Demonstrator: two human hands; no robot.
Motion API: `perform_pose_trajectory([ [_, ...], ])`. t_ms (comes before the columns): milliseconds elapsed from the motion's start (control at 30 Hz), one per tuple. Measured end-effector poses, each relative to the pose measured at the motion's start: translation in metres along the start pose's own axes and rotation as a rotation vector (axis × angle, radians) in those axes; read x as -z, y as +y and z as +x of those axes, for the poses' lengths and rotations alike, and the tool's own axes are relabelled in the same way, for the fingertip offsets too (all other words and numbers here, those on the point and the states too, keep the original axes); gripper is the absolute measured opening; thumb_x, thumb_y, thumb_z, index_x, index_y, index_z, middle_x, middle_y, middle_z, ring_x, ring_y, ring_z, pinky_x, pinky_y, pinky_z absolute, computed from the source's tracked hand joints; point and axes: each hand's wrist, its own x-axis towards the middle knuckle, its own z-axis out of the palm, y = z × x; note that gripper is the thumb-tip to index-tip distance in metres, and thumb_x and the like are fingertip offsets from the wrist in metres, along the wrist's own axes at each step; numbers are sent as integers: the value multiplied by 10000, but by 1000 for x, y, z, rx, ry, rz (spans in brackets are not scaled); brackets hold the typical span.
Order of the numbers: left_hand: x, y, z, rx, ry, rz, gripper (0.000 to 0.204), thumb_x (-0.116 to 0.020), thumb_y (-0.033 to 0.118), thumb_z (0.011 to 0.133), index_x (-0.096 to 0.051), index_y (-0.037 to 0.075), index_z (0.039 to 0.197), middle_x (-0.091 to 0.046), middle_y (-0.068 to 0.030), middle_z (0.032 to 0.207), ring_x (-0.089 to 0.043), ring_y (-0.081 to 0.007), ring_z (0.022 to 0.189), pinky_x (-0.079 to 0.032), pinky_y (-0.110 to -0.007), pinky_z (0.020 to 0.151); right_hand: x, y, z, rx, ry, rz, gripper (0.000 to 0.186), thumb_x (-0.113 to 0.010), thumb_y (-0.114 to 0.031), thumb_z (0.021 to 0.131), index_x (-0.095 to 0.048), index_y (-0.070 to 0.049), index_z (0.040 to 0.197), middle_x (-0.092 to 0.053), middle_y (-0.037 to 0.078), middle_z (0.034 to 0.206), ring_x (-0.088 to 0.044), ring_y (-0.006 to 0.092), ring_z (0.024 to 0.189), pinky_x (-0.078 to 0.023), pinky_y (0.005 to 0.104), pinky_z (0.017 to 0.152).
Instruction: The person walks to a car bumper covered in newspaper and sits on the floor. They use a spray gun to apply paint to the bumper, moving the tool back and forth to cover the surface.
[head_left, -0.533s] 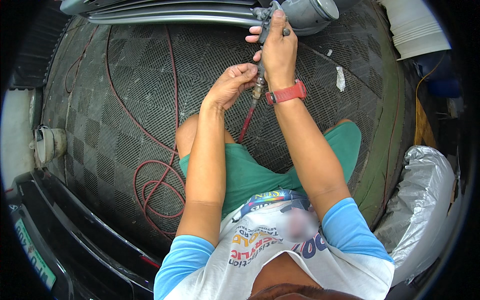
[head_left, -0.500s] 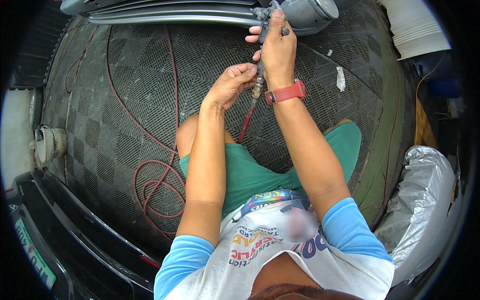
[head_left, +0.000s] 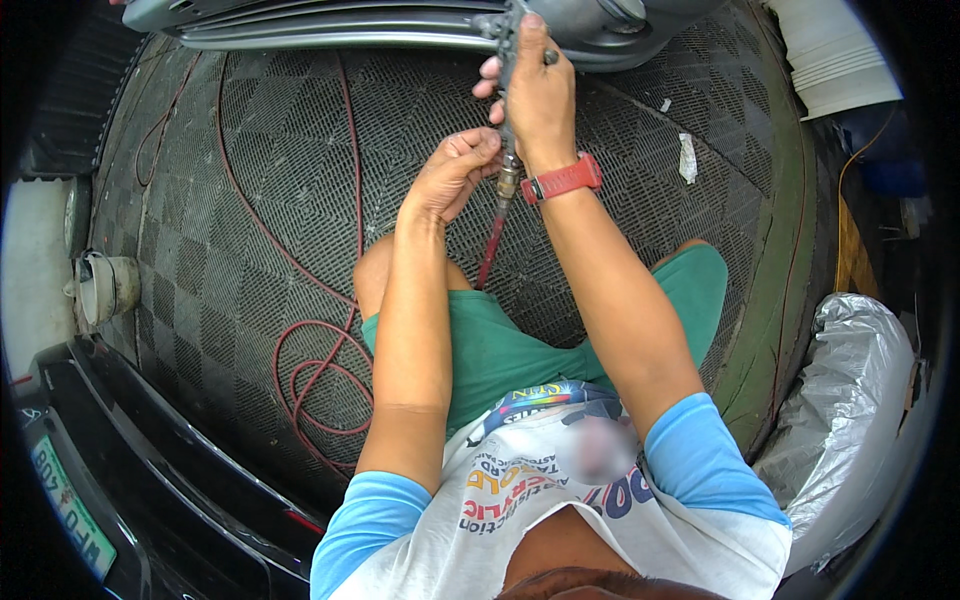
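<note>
My right hand [head_left: 543, 105] is wrapped round the handle of a grey spray gun [head_left: 507, 90], thumb up near its top. A red watch sits on that wrist. My left hand [head_left: 458, 170] is closed, its thumb and fingertips pinching at the lower end of the gun's handle; the exact part is hidden behind them. Below them a brass-coloured fitting [head_left: 507, 185] joins a red hose [head_left: 492, 245] that runs down between my legs. To the right of the gun's head, a rounded grey shape with a pale rim [head_left: 628, 14] may be its cup.
A grey car bumper [head_left: 350, 35] lies ahead. Red hose loops [head_left: 325, 380] spread over the dark ribbed mat [head_left: 270, 190]. A pale bucket [head_left: 110, 285] stands left, a black bumper with a plate [head_left: 160, 480] lower left, silver wrapping [head_left: 835, 400] right. A white scrap [head_left: 687, 158] lies on the mat.
My right hand and the spray gun have shifted a little to the left, and the rounded grey shape with them. The left hand keeps its pinch at the handle's lower end.
</note>
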Motion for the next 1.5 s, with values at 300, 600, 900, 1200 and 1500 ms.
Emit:
perform_pose_trajectory([
  [300, -21, -25, 13, 232, -185, 159, 202, -804, 204, 952, -763, 39, 1061, -774, -35, 978, -722, -141, 953, -548, -312, 979, 58, 14, -32, 32, 98, -26, 746, -362, -657, 1093, -621, 35, 1201, -759, 190, 974, -752, 193, 741, -511, 233, 417],
  [600, -35, -63, 26, 346, -241, 224, 215, -758, 211, 996, -754, 27, 1107, -759, -16, 1012, -699, -128, 975, -539, -316, 980, 103, 33, -41, -108, 239, 17, 680, -349, -627, 1111, -605, -2, 1037, -646, 78, 774, -640, 142, 594, -481, 242, 426],
  [900, -41, -80, 34, 406, -314, 416, 219, -709, 174, 1030, -748, 10, 1170, -772, -42, 1062, -704, -127, 1003, -540, -308, 993, 121, 58, -55, -87, 405, -74, 683, -347, -629, 1111, -601, 2, 1048, -669, 96, 818, -649, 162, 600, -488, 260, 436],
  [1200, -42, -49, 23, 328, -205, 652, 331, -722, 142, 1007, -696, -19, 1294, -751, -103, 1189, -700, -183, 1106, -543, -336, 1038, 124, 55, -38, -154, 177, 2, 687, -353, -595, 1121, -659, 19, 1162, -604, 48, 727, -600, 128, 541, -465, 253, 416],
  [1500, -111, 167, -74, -1095, 333, 966, 424, -455, 313, 1139, -606, 9, 1393, -707, -146, 1204, -706, -223, 1075, -579, -382, 976, 198, 50, -12, -86, 376, -16, 681, -354, -606, 1113, -629, 16, 1082, -618, 64, 722, -600, 142, 519, -468, 263, 395],
])
